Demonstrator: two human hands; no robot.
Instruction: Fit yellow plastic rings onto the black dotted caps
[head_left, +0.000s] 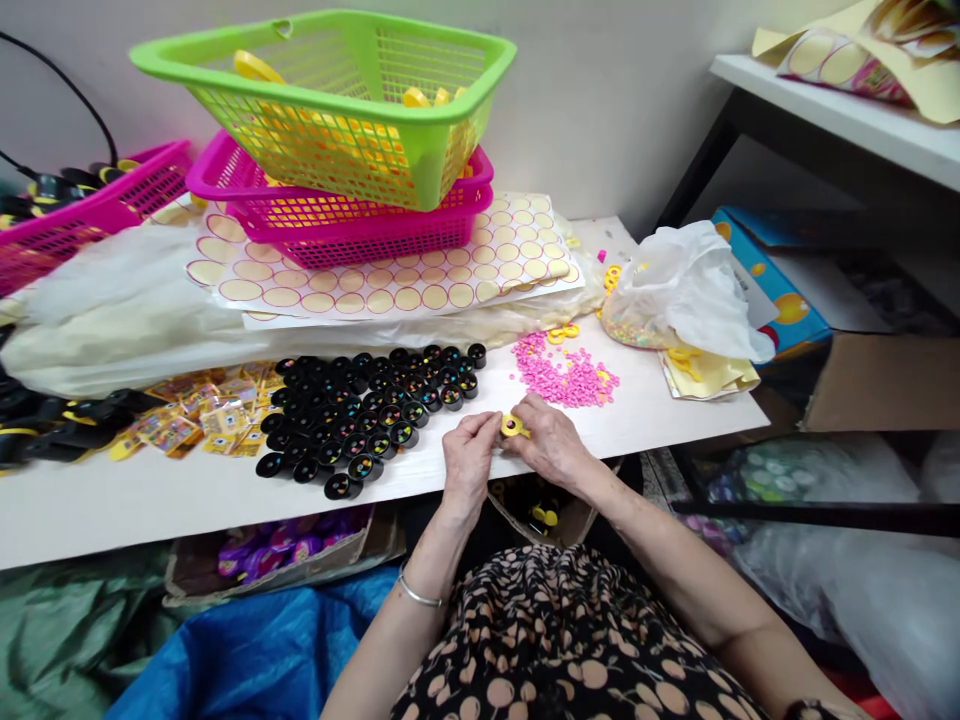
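A small round yellow plastic piece point(513, 426) with a dark centre is held between both hands near the table's front edge. My left hand point(471, 455) pinches its left side with thumb and forefinger. On the other side, the fingers of my right hand point(551, 440) are closed around it and partly hide it. Just beyond the hands lies a loose pile of small pink pieces point(562, 375). To the left stand rows of black round cups point(367, 415) with coloured bits inside.
A green basket point(427, 130) of yellow parts sits on a magenta basket point(375, 240), over printed circle sheets point(435, 297). Small printed packets point(225, 410) lie left of the cups. A white plastic bag point(690, 285) stands right. Below the table is a box of purple items point(277, 548).
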